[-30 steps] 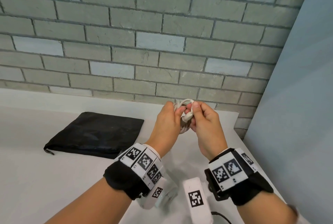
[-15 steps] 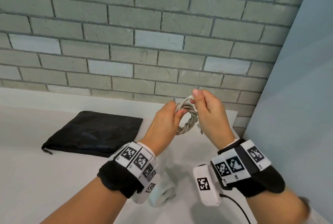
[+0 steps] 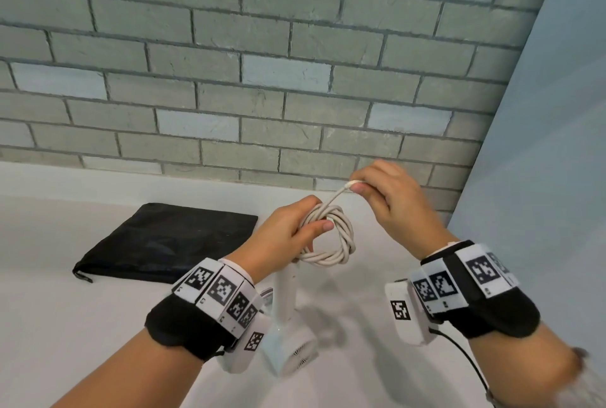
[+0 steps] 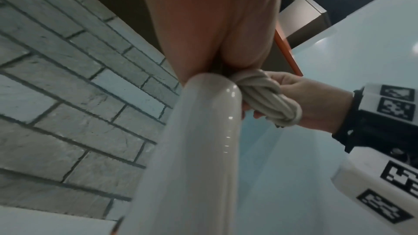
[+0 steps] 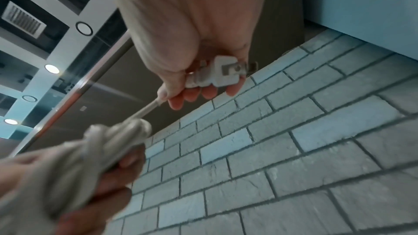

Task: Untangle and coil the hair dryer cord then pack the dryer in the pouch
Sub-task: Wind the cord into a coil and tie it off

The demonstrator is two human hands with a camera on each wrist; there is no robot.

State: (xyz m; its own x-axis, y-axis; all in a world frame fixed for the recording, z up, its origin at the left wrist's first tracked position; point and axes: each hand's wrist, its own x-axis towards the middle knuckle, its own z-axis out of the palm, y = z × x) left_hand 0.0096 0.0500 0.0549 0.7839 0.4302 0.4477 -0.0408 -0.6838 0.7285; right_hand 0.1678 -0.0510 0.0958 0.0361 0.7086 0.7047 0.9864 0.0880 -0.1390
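Dryer (image 3: 288, 335) body half behind left wrist; plug (image 5: 217, 73) prongs partly hidden.

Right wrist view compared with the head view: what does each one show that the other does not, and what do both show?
Only the right wrist view shows the plug with its metal prongs inside the right hand.

Only the head view shows the black pouch lying flat on the counter and the hair dryer hanging below the coil.

Both show the left hand gripping the coiled cord.

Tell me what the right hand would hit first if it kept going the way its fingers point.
Probably the brick wall. The right hand, holding the plug, points up and away from the cord coil, with nothing visible between in the right wrist view; depth is uncertain.
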